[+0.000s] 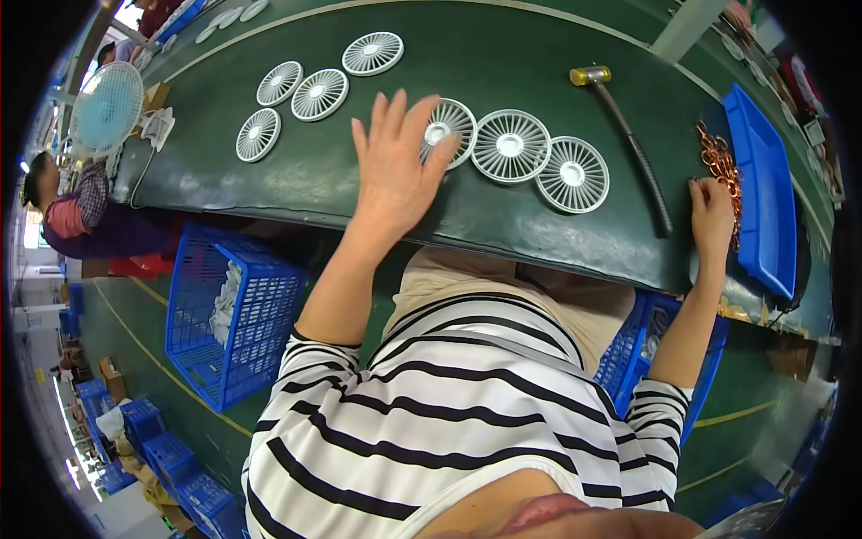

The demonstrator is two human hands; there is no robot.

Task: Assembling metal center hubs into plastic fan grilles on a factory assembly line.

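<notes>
"Striped shirt [467, 409] filled the foreground; where were the white grilles [510, 145]?"
"On the tabletop [494, 54], one partly hidden by the spread, unclenched left grip [395, 175]."
"Right grip [712, 214]?"
"At copper rings [719, 162]; grasping any, I couldn't tell."

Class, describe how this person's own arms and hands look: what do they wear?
The left hand and right hand are both bare, without gloves, and no watch or bracelet shows on either wrist. The left sleeve and right sleeve are white with black horizontal stripes, ending around the elbows and leaving the forearms uncovered.
</notes>
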